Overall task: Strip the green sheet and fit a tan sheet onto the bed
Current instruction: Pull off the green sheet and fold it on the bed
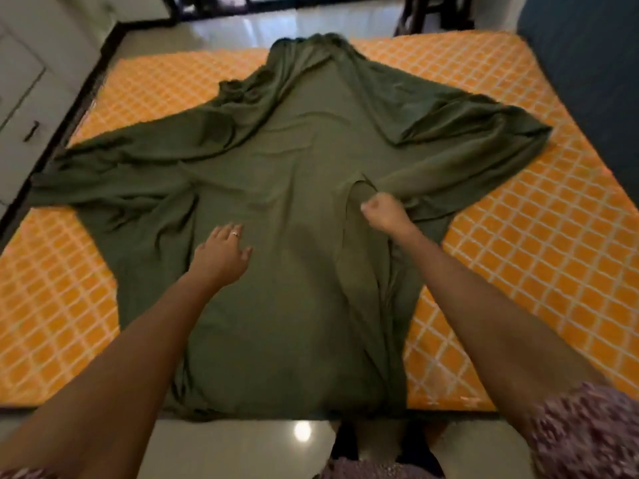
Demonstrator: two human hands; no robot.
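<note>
our right hand (382, 212) has its grip clenched on a fold of the green sheet (294, 209), which runs lengthwise away from us, left hand (221, 252) spread flat beside it

Olive green on orange
Plain olive-green sheet (304, 209); orange mattress (518, 236) with white lattice; sleeve (587, 437) seemingly purple-and-white speckled, blurred.
</note>
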